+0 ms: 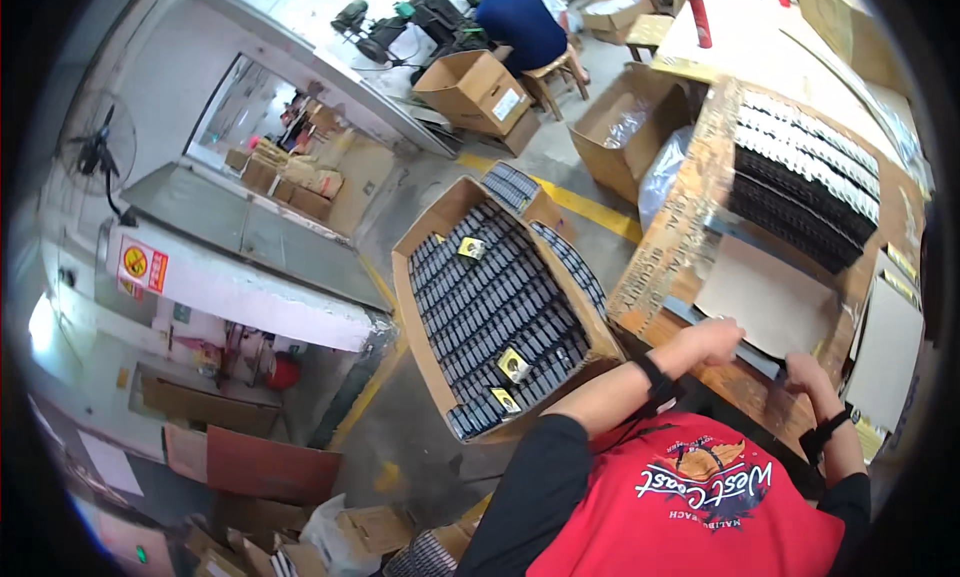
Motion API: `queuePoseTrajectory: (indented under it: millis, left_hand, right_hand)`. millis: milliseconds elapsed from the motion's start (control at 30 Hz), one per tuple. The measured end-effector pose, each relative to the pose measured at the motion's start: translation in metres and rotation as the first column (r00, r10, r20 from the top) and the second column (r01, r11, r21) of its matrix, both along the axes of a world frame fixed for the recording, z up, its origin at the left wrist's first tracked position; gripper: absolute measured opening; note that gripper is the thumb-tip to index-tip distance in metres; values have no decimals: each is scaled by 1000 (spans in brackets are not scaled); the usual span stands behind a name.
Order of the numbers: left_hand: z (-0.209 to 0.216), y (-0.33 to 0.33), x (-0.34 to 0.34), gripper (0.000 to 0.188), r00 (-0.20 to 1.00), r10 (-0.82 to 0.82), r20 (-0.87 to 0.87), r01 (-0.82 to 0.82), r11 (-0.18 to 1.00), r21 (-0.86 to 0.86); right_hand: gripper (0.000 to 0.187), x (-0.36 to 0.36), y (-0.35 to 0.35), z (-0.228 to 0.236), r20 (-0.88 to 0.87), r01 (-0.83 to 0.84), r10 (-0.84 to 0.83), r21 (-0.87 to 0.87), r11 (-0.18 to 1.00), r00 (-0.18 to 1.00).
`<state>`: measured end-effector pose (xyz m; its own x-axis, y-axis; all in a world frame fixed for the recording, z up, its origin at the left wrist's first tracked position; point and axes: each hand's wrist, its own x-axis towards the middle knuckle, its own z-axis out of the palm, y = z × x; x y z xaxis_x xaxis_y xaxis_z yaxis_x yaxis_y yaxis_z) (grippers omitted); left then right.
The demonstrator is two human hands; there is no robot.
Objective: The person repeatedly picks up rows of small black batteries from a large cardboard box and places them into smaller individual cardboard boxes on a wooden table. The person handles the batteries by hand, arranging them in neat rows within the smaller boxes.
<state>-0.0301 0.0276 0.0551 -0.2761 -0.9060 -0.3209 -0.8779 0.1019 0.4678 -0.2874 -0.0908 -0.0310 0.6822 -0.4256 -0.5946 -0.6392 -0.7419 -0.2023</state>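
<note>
At the near edge of the wooden workbench (655, 277), both hands work close together. My left hand (720, 340) is closed by the near left edge of a flat brown cardboard sheet (770, 295). My right hand (798, 373) is closed a little to the right, fingers pointing down at the bench edge. A thin dark strip (760, 361) runs between the two hands; my fingers hide how its ends are held. Just beyond the sheet stand rows of stacked black, ridged pieces (800, 202), their far rows shining white in the light.
Left of the bench stands a large open carton (425, 362) packed with rows of small dark items and a few yellow cards. More cardboard sheets (885, 352) lie to the right. An open box (625, 127) stands beyond the bench; farther off, a person in blue (525, 22) sits on a stool.
</note>
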Motion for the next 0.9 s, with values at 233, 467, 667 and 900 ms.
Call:
queuePoseTrajectory:
  millis: [233, 467, 667, 900]
  left_hand:
    - [195, 169, 180, 35, 566, 369, -737, -449, 888, 99]
    - [159, 386, 290, 32, 2, 773, -634, -990, 93, 109]
    - [112, 393, 267, 32, -69, 834, -547, -966, 82, 246]
    - [98, 313, 259, 57, 677, 736, 4, -736, 676, 44]
  right_hand:
    - [15, 26, 8, 27, -152, 68, -98, -192, 979, 983]
    - [19, 262, 102, 184, 576, -10, 95, -148, 989, 812]
    - [41, 487, 186, 178, 780, -337, 350, -189, 922, 518]
    - [42, 660, 221, 67, 753, -110, 409, -415, 903, 515]
